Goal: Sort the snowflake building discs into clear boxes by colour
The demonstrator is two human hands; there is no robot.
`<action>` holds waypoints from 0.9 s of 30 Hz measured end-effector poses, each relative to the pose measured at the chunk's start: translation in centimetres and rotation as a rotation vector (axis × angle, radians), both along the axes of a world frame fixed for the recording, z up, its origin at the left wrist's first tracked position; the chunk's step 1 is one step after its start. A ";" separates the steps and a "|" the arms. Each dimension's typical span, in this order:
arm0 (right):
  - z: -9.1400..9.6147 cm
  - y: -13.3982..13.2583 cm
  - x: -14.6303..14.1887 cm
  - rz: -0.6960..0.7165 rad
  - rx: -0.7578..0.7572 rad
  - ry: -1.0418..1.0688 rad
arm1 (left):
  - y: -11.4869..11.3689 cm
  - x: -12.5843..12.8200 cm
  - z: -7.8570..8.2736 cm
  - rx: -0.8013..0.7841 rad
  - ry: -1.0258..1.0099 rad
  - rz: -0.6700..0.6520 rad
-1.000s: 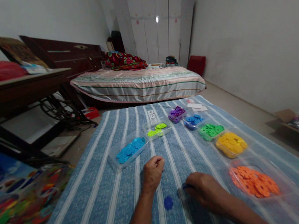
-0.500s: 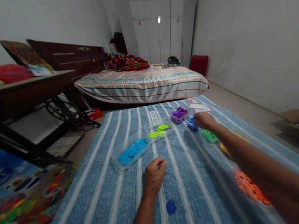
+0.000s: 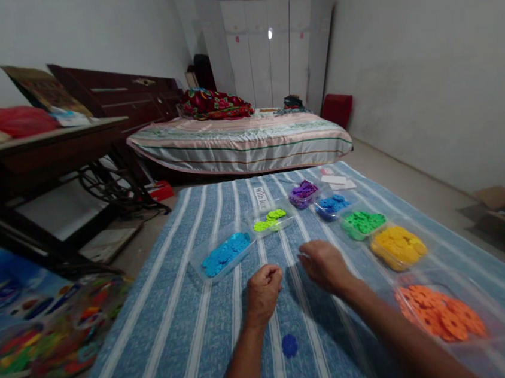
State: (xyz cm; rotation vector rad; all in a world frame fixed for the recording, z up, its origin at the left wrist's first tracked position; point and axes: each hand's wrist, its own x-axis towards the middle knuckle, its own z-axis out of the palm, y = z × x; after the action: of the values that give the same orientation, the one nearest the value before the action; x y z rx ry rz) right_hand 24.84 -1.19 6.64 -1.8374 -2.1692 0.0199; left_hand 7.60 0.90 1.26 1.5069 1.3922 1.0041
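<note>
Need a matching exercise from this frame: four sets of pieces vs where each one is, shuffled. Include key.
Column 1
1. Orange discs
2. Single dark blue disc
3. Purple pieces
4. Light blue pieces

Column 2
A. In the clear tray farthest from the camera
B. In the leftmost clear tray
C. In the clear tray nearest the camera
D. Loose on the striped cloth, in no tray

Pairs: 1-C, 2-D, 3-A, 4-B
</note>
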 end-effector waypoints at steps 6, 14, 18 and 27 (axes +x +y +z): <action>-5.1 -8.7 -5.1 0.275 -0.007 0.228 | -0.3 0.2 0.8 0.011 -0.005 0.033; -8.4 -10.3 -6.5 0.228 0.167 0.196 | -0.4 0.3 1.0 -0.013 0.003 0.033; -9.2 -9.9 -6.6 0.233 0.268 0.209 | -0.4 0.2 0.9 -0.006 -0.001 0.026; -8.9 -10.0 -6.4 0.248 0.274 0.316 | -0.5 0.3 1.1 0.005 -0.031 0.035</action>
State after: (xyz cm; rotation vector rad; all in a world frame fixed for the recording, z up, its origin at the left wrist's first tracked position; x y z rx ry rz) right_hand 18.47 -11.23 -2.28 -1.3128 -2.0438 0.0592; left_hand 7.93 0.43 2.31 1.4691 1.4000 1.0486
